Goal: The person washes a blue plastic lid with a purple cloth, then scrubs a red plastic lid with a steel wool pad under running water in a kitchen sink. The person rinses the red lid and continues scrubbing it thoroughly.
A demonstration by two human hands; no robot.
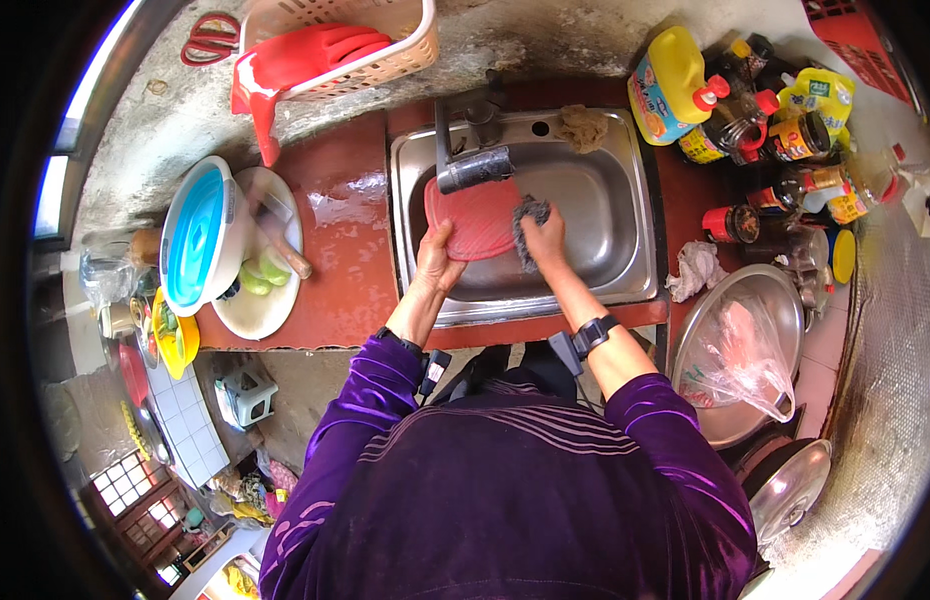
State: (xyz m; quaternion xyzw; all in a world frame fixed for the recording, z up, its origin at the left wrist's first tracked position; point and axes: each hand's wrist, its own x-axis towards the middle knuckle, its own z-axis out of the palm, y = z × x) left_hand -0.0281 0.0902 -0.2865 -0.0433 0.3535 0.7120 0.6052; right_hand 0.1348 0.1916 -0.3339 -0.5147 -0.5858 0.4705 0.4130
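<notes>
Over the stainless steel sink (611, 279), my left hand (438, 259) grips the near-left edge of a red, flat, rounded piece (476, 221), perhaps a plastic lid or small board. Pale streaks cross its upper surface. My right hand (546, 238) is closed around a dark grey scrubbing cloth or scourer (531, 217) at the right edge of the red piece. The black-wrapped spout of the faucet (476, 171) hangs above its far side and hides part of it. Whether water is running cannot be made out.
Left of the sink, a knife (285, 244) and cut green vegetable pieces (264, 271) lie on a round cutting board (247, 322), beside a white-and-blue basin (198, 236). Condiment bottles (742, 124) crowd the right. A metal bowl (686, 352) there holds a plastic bag. A brown scrubber (582, 127) rests on the sink's back rim.
</notes>
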